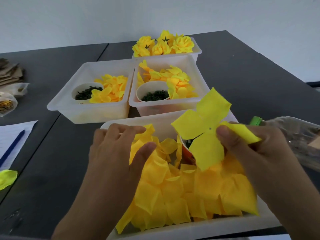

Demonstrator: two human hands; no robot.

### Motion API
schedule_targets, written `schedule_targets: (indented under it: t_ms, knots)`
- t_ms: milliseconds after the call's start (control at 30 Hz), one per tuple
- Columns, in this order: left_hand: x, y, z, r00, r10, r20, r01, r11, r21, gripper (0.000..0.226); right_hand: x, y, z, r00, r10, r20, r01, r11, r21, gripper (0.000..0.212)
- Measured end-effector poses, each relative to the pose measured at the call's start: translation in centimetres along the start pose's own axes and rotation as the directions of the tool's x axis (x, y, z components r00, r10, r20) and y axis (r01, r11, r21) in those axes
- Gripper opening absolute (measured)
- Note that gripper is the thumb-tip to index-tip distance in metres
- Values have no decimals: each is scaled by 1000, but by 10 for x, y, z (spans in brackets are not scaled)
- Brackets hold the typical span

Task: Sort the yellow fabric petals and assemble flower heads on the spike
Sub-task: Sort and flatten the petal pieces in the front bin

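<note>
Your right hand (256, 153) pinches a flat yellow 4-lobed fabric petal piece (202, 129) by 1 lobe, thumb on top, holding it above the near translucent white plastic bin (190, 229) heaped with loose yellow fabric petals (181, 193). Your left hand (117, 153), fingers relaxed and apart, rests on that heap gripping nothing. Finished yellow fabric flower heads (164, 44) fill the far bin (197, 51) on the dark grey table (52, 153).

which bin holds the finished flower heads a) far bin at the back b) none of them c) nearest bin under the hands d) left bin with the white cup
a, the finished flower heads sit piled in the far bin, while the nearer bins hold only loose petals.
</note>
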State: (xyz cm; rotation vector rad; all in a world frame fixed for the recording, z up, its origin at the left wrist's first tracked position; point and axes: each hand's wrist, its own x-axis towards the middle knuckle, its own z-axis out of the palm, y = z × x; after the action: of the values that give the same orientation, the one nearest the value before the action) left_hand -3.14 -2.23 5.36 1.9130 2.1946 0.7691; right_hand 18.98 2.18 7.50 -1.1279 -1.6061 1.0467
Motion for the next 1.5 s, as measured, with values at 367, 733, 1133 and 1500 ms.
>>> schedule_targets:
  t_ms: [367, 733, 1133, 1500]
  knots:
    - [10, 16, -12, 993, -56, -100, -14, 807, -591, 19, -1, -2, 11, 977, 64, 202, -25, 981, -191, 57]
    - [15, -18, -4, 971, -238, -36, 235, 970, -61, 29, 3, 54, -37, 966, 259, 24, -259, 948, 184, 34]
    - [-18, 26, -12, 935, 114, 336, 148, 735, -662, 42, -25, 14, 23, 956, 143, 257, -259, 823, 506, 51]
    - [-22, 25, -6, 993, -65, 96, 115, 666, -737, 32, -20, 15, 14, 819, 194, 541, -339, 923, 183, 50]
